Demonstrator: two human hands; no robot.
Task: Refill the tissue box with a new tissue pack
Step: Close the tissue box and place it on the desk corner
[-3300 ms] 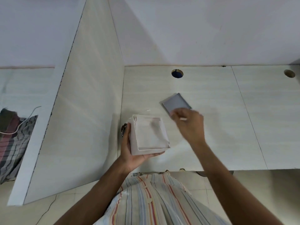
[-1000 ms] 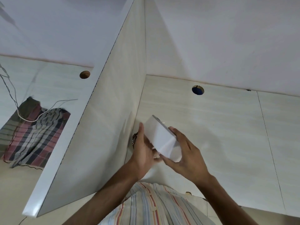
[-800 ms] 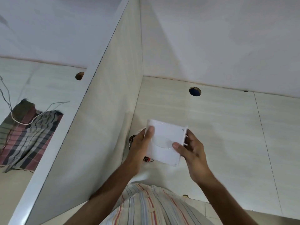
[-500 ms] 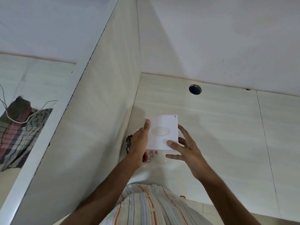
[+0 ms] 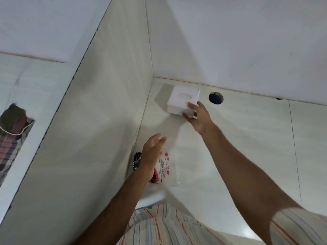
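Note:
The white square tissue box point(image 5: 182, 99), its oval slot facing up, rests on the desk point(image 5: 247, 138) near the back left corner. My right hand point(image 5: 198, 115) grips its near right corner. My left hand point(image 5: 152, 154) hovers open above a clear plastic wrapper point(image 5: 166, 167) with red print that lies flat on the desk near the divider. Whether tissues are inside the box is hidden.
A tall pale divider panel point(image 5: 99, 129) rises on the left. A round cable hole point(image 5: 215, 98) lies just right of the box. A small dark patterned item point(image 5: 137, 160) sits against the divider. Checked cloth and a white cable point(image 5: 10, 135) lie beyond it.
The box was held in both hands near my body; my right hand has carried it to the back corner of the desk. My left hand has let go and opened.

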